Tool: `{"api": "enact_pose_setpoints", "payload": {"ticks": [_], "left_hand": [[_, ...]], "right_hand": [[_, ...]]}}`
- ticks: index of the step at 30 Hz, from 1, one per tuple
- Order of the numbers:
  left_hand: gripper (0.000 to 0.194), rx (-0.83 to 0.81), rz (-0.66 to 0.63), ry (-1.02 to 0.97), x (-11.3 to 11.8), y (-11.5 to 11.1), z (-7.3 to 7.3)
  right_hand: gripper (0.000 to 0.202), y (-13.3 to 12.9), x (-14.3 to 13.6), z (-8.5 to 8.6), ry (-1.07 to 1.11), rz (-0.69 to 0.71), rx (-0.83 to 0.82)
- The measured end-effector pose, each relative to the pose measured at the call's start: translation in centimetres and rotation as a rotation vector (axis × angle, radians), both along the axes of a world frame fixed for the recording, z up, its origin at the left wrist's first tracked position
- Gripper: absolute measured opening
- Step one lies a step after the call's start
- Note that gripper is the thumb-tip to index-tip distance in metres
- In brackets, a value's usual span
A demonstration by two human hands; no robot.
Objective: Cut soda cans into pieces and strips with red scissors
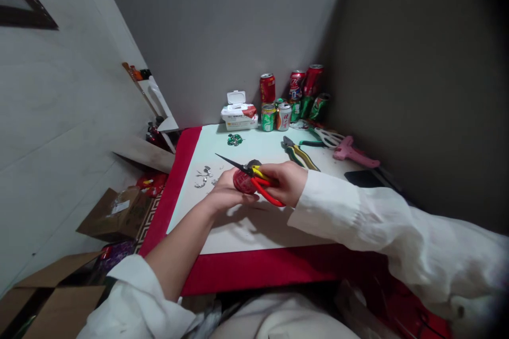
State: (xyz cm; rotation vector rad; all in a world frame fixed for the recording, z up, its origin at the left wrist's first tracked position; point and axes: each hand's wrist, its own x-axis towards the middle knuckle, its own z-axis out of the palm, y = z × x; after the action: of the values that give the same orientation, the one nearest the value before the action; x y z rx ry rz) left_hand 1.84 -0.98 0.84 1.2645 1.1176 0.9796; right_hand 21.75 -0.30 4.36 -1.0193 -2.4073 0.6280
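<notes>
My left hand (226,193) is closed around a red drink can (243,181), tilted above the white mat. In my right hand (289,180) is a pair of long-nose pliers (234,162) with red and yellow handles. Their dark, pointed jaws reach left across the can's upper end. I cannot tell whether the jaws touch the can. Left of my left hand, small silver metal pieces (201,182) lie on the mat. Farther back sits a little heap of green, shiny pieces (234,140).
A white mat (238,241) covers a red-clothed table (254,271). At the back stand a wipes pack (239,118) and several drink cans (268,118), some stacked. To the right lie cutting pliers (300,153), a pink glue gun (356,154) and a dark phone-like slab (363,178).
</notes>
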Motion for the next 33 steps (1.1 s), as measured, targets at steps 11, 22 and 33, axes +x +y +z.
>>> {"api": "enact_pose_setpoints", "payload": {"ticks": [11,22,33], "left_hand": [[0.046,0.164,-0.168,0.101,-1.0,0.6,-0.4],[0.057,0.177,-0.214,0.121,-1.2,0.7,0.0],[0.106,0.464,0.073,0.223,-0.2,-0.6,-0.9]], "right_hand": [[0.008,-0.5,0.4,0.5,-0.021,-0.009,0.085],[0.009,-0.8,0.2,1.5,-0.047,0.039,0.344],[0.053,0.8,0.9,-1.4,0.692,-0.391,-0.527]]}}
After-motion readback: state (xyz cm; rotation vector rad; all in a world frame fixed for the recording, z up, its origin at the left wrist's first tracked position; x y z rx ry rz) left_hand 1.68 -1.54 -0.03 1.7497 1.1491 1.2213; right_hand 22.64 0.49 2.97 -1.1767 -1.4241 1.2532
